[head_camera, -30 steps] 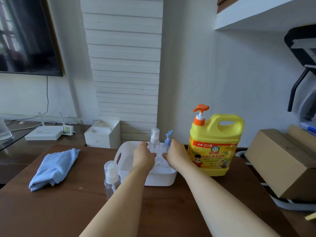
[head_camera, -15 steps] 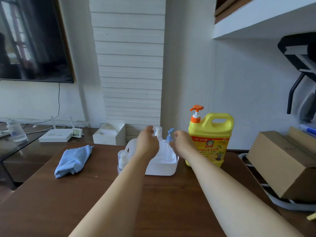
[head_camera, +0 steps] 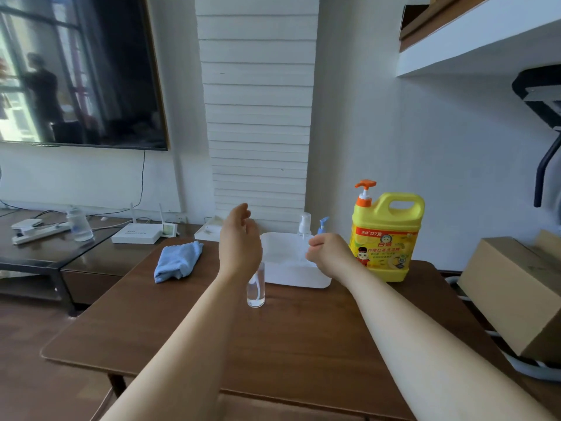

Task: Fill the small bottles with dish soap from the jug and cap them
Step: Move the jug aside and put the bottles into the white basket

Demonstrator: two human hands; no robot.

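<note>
Soft, even daylight is filling the room, casting only faint shadows on the table point(head_camera: 303, 344), while the television screen point(head_camera: 91, 71) at the far left is mirroring a bright window. The wide lens is bowing lines near the edges, and the left hand point(head_camera: 239, 241) and right hand point(head_camera: 328, 253) are blurring slightly.

On my feed the table point(head_camera: 303, 344) looks like dark wood, smooth with a soft sheen. The tub point(head_camera: 299, 276) looks like matt white plastic. Just in front of the tub, the bottle point(head_camera: 256, 291) is clear and glossy, plastic by the look. Right of the tub, the jug point(head_camera: 385, 238) is shiny yellow plastic with a printed label and an orange plastic pump point(head_camera: 364, 192). Left of the tub I see the cloth point(head_camera: 177, 262), a soft, nappy blue fabric. Far right of the tub, the box point(head_camera: 513, 287) is matt brown cardboard.
</note>
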